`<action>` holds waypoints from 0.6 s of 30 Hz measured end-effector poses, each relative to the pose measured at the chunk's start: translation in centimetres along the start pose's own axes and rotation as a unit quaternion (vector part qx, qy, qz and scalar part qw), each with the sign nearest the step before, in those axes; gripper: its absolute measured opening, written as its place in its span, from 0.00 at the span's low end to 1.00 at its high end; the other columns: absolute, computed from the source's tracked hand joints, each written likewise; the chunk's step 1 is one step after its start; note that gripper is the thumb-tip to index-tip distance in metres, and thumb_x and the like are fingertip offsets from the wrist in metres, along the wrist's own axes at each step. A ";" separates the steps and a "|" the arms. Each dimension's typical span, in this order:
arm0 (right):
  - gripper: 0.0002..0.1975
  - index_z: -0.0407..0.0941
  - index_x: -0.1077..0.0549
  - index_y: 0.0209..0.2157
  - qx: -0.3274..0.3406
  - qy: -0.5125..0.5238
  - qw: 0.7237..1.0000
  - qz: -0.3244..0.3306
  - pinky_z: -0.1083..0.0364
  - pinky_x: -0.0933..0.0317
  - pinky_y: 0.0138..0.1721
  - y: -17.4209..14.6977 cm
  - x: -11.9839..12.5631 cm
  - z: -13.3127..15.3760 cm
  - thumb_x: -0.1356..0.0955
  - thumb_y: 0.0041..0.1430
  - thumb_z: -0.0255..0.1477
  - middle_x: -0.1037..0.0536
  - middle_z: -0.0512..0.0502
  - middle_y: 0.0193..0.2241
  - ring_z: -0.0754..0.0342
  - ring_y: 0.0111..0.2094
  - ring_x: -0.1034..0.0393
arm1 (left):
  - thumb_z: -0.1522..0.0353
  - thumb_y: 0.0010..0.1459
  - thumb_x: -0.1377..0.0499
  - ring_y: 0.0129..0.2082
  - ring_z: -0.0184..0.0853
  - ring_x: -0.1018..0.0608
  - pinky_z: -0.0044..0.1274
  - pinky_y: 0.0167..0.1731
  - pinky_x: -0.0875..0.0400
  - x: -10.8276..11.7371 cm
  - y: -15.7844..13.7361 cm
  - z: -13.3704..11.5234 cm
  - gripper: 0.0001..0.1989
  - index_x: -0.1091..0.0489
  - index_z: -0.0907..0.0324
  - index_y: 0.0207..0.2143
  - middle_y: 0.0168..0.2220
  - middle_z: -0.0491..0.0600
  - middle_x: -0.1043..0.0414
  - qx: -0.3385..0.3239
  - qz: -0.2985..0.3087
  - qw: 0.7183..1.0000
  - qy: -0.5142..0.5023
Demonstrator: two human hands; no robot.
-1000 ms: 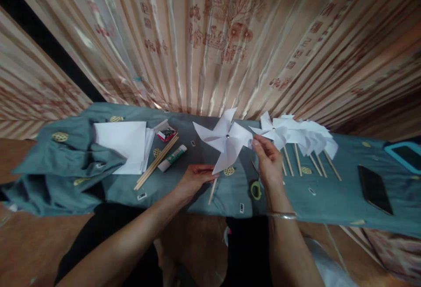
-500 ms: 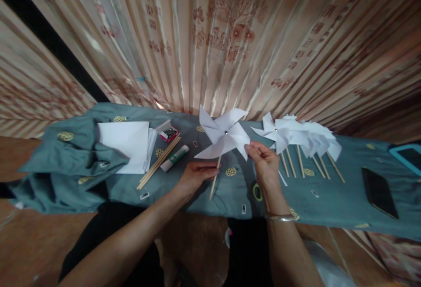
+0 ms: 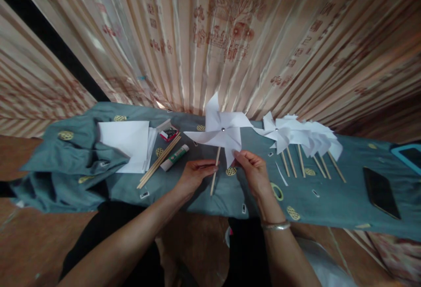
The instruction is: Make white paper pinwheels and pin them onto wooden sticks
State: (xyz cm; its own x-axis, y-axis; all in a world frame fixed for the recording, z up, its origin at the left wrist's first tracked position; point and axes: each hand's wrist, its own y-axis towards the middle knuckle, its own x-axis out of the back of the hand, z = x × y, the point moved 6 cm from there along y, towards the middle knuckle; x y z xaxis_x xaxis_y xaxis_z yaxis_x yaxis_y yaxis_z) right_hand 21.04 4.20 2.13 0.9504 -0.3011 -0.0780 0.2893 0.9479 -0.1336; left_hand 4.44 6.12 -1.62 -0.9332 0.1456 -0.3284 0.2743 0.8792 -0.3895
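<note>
A white paper pinwheel with a shiny pin at its centre is held upright in front of me. My left hand pinches its wooden stick below the blades. At the lower blade, the fingertips of my right hand are closed on the paper edge. Several finished pinwheels lie overlapping to the right, their sticks pointing towards me. Left of my hands are a glue stick, loose wooden sticks and a small open box of pins.
White paper sheets lie on the green cloth at the left, partly under a fold. A dark phone and a blue-edged device sit at the right. A paper strip is near the pinwheels. A patterned curtain hangs behind.
The held pinwheel's blades have turned clockwise. My right hand has moved left and slightly down with a blade, while my left hand stays on the stick.
</note>
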 end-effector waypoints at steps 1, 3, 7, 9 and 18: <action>0.19 0.45 0.28 0.16 0.005 -0.005 1.000 0.007 0.58 0.45 0.24 -0.1 -0.2 0.0 0.25 0.45 0.45 0.28 0.53 0.16 0.59 0.20 0.40 | 0.68 0.35 0.27 0.31 0.35 0.22 0.27 0.39 0.29 0.0 0.0 0.0 0.15 0.19 0.61 0.30 0.29 0.51 0.19 -0.001 0.004 1.000 -0.001; 0.18 0.45 0.27 0.16 0.006 -0.010 1.000 0.013 0.57 0.44 0.26 -0.2 -0.5 0.0 0.25 0.45 0.45 0.27 0.52 0.16 0.59 0.20 0.39 | 0.67 0.35 0.27 0.31 0.36 0.22 0.28 0.40 0.29 -0.2 -0.1 -0.1 0.15 0.19 0.61 0.30 0.30 0.51 0.19 -0.007 0.014 1.000 -0.002; 0.18 0.46 0.26 0.17 -0.002 -0.006 1.000 0.025 0.57 0.42 0.27 -0.4 -1.1 -0.2 0.24 0.43 0.45 0.26 0.52 0.17 0.59 0.20 0.37 | 0.65 0.34 0.27 0.31 0.36 0.22 0.28 0.40 0.30 -0.4 -0.2 -0.3 0.16 0.19 0.61 0.29 0.29 0.51 0.19 -0.013 0.026 1.000 -0.011; 0.18 0.46 0.25 0.17 -0.001 -0.004 0.999 0.035 0.57 0.41 0.27 -0.4 -1.4 -0.2 0.25 0.43 0.45 0.25 0.52 0.17 0.59 0.21 0.37 | 0.64 0.34 0.26 0.31 0.36 0.22 0.28 0.41 0.30 -0.5 -0.2 -0.3 0.16 0.19 0.61 0.30 0.29 0.51 0.19 -0.013 0.036 0.999 -0.016; 0.20 0.45 0.25 0.17 0.037 -0.059 0.995 0.067 0.58 0.45 0.22 -0.5 -2.3 0.1 0.25 0.43 0.48 0.28 0.52 0.14 0.60 0.18 0.39 | 0.62 0.35 0.27 0.32 0.38 0.21 0.29 0.41 0.29 -0.8 -0.4 -0.5 0.17 0.19 0.62 0.29 0.29 0.52 0.19 -0.029 0.054 0.998 -0.002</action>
State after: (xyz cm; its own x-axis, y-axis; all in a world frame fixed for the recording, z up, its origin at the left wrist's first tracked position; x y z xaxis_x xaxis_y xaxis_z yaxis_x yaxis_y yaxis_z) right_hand 18.72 4.44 2.52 0.9867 -0.1604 0.0259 0.1617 0.9852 -0.0563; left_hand 4.96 5.89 -0.73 -0.8982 0.2386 -0.3691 0.3584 0.8838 -0.3007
